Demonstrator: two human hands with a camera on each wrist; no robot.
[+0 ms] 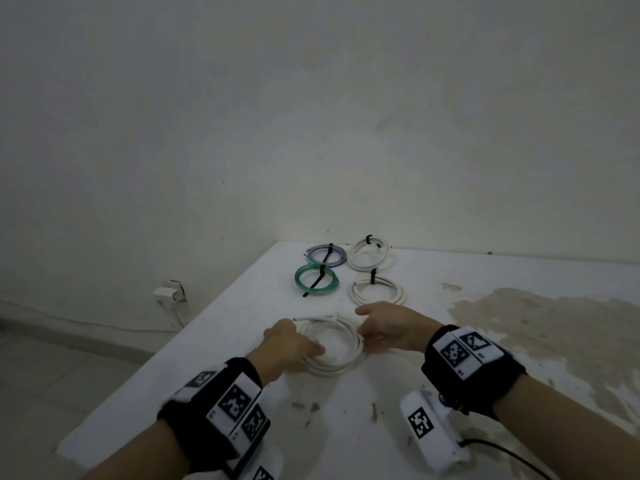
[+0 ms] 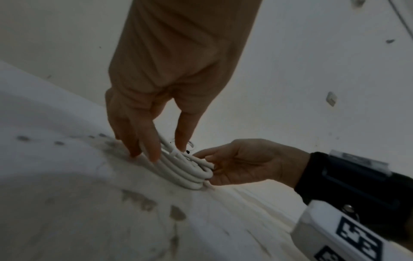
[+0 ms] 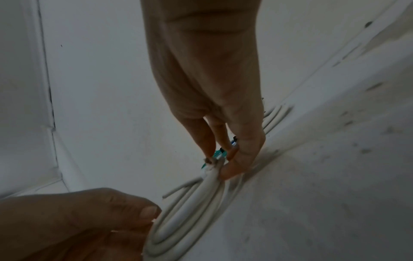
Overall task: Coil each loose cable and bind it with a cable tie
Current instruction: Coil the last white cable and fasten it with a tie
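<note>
Both hands grasp the white coil on the table: left hand at its left, right hand at its right.

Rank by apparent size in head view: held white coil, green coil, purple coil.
1. White coil between the hands, largest, though nearest the camera.
2. Green coil and purple coil: too alike to rank.

You had no readable words, brands or numbers before you. The only signs were black-and-white square code markers on your wrist bands and on the white camera housing under your right wrist; small print beside them was too blurred to read.
</note>
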